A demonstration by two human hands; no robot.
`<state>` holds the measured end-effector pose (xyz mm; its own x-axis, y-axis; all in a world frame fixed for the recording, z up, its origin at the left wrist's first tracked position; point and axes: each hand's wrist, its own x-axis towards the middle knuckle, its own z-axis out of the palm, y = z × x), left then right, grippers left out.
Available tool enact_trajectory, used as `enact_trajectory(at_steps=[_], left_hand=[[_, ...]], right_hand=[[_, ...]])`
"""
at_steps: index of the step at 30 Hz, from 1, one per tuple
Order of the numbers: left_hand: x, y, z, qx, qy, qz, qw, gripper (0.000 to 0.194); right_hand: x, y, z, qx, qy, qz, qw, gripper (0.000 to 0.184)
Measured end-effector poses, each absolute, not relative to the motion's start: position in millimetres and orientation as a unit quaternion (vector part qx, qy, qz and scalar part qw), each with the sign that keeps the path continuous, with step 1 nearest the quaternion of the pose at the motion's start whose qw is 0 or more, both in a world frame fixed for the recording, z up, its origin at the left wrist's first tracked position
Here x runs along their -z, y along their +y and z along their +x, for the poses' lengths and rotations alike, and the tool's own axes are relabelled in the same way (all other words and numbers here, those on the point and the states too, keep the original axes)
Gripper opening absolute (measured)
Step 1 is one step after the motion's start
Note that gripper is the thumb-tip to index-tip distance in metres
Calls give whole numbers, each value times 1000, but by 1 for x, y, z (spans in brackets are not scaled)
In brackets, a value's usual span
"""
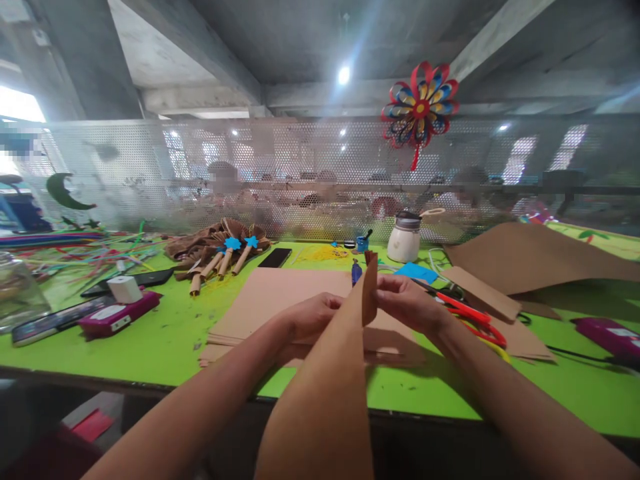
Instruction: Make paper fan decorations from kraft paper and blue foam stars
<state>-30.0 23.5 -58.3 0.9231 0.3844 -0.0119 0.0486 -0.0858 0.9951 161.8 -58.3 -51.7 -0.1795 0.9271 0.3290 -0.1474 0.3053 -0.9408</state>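
Note:
A long sheet of brown kraft paper [330, 387] hangs from between my hands, curving down over the table's front edge. My left hand [315, 317] pinches its left side. On the right, my right hand [405, 303] grips the folded or pleated upper end, its thumb and fingers closed together. Beneath both hands lies a stack of flat brown paper sheets [280, 290] on the green table. A small blue bottle [356, 272] stands just behind the held paper.
Red-handled scissors [465, 310] and brown paper pieces [485, 293] lie right. Behind stand a white jar [404, 239] and a phone [275, 258]. Rolled paper pieces with blue stars [233, 245] lie left, near a purple power strip [120, 312]. A perforated screen [280, 180] closes the back.

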Motion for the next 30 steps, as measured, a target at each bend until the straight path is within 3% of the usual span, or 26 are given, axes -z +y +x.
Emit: enact_trajectory(at_steps=[3,7,12,15,30], left_hand=[[53,44,-34,-223,179,696,658,27],[47,57,-36,-277,216,718,600,35],[55,43,-28,-162,230,898,338,30],[64,41,-24,-142,232,929,249,24],[74,46,-20,-148,197,954,171,15]], right_hand=[[56,-54,171,-510,-569,-409,499,26],[67,-45,174,-480,-603,-499,396,30],[75,-36,167,-327,-704,-541,324,24],[77,-33,163,-240,-741,-551,299,19],[93,-30,160,-65,-789,-546,274,11]])
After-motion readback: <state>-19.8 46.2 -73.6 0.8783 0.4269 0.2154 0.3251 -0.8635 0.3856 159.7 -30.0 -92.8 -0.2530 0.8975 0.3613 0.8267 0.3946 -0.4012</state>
